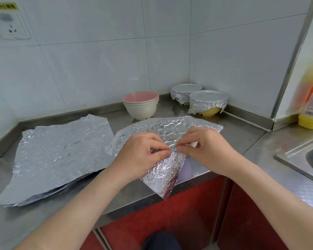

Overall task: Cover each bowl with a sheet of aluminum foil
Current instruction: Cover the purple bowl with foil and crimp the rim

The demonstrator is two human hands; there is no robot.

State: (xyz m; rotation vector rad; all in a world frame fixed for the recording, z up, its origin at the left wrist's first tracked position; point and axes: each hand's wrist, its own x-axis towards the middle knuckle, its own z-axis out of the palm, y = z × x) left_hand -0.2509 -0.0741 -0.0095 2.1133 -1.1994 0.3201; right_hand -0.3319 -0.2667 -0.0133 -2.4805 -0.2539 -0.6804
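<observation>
At the worktop (242, 141) edge, the left hand (143, 152) and right hand (204, 150) each pinch a crumpled foil sheet (166, 134), its corner overhanging. Better to peel gently, then centre it over a bowl from the stacked bowls (141, 105).

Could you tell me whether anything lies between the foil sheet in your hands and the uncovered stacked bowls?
Nothing visible does. The crinkled aluminium foil sheet, pinched by the left hand and right hand, lies directly in front of the pink-topped stack of bowls on the steel counter.
</observation>
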